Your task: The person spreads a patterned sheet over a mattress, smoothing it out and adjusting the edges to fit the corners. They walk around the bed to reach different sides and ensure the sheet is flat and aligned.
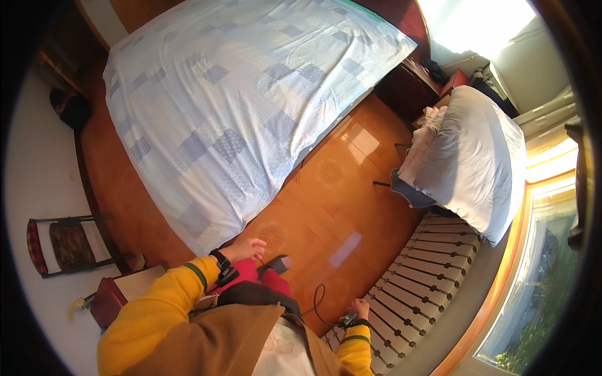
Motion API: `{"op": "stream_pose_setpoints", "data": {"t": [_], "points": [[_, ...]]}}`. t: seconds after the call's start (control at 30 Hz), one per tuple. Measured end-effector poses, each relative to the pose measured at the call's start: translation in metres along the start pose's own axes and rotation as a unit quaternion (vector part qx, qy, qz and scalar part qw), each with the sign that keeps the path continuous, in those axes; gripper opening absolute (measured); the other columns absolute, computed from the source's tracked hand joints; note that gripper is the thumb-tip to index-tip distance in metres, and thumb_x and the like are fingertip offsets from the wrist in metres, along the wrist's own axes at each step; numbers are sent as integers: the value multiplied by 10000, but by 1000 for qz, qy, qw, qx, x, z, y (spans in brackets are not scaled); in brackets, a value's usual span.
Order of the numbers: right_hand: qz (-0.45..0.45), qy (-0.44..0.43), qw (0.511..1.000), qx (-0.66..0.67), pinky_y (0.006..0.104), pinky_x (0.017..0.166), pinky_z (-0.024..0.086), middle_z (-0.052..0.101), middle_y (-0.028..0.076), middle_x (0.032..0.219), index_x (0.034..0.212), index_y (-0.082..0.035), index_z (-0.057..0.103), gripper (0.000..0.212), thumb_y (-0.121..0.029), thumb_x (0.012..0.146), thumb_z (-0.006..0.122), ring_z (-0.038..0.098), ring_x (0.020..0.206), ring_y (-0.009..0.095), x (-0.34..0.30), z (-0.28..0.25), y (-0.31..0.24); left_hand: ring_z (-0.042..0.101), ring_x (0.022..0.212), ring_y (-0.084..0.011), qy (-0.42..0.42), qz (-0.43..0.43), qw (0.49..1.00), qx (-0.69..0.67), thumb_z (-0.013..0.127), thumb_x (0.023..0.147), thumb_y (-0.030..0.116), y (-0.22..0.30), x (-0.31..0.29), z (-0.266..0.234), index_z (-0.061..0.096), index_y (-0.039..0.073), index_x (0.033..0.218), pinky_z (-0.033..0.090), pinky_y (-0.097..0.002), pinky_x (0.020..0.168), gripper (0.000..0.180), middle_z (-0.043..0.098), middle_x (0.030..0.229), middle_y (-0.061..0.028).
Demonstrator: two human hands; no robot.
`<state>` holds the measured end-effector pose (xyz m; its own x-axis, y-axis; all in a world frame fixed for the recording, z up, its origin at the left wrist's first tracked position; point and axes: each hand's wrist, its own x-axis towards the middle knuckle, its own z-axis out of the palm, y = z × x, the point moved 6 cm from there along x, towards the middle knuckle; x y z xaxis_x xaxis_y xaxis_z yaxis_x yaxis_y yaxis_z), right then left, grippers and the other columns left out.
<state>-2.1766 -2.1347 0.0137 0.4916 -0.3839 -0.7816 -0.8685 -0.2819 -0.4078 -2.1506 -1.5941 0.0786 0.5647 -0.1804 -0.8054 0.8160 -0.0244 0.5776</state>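
Note:
My left hand (pixel 246 249) is in front of my body, close to the near corner of the bed. Its fingers are loosely bent and apart, with nothing in them. A pale blue and white patchwork sheet (pixel 207 119) covers the bed and hangs over its sides, with creases along the right. Lower and to the right, my right hand (pixel 359 307) hangs beside the white radiator (pixel 407 288). Its fingers are curled in, and no object shows in them. Both wrists wear dark straps with small devices.
White bedding (pixel 473 156) is heaped on a seat near the window (pixel 539 282). A dark red nightstand (pixel 407 88) stands beyond it. At left, a folding chair (pixel 72 244) leans by the wall near a dark red box-like piece (pixel 106 301). A black cable (pixel 318 301) loops near my right side.

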Motion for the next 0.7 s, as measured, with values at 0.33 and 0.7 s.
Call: {"op": "stream_pose_setpoints", "data": {"t": [0.33, 0.7], "points": [[-112, -78, 991, 10, 291, 489, 506, 682, 111, 852, 1098, -16, 624, 233, -122, 931, 502, 669, 620, 191, 67, 26, -131, 641, 874, -138, 113, -25, 993, 10, 607, 924, 185, 73, 42, -63, 521, 29, 1299, 530, -265, 760, 414, 634, 1007, -56], [-71, -98, 992, 47, 266, 500, 508, 672, 86, 856, 1132, -33, 604, 226, -101, 948, 492, 661, 631, 164, 137, 6, -275, 633, 808, -111, 106, -2, 994, -14, 600, 921, 197, 244, 193, -70, 549, 46, 1244, 523, -259, 714, 360, 649, 979, -41]]}}
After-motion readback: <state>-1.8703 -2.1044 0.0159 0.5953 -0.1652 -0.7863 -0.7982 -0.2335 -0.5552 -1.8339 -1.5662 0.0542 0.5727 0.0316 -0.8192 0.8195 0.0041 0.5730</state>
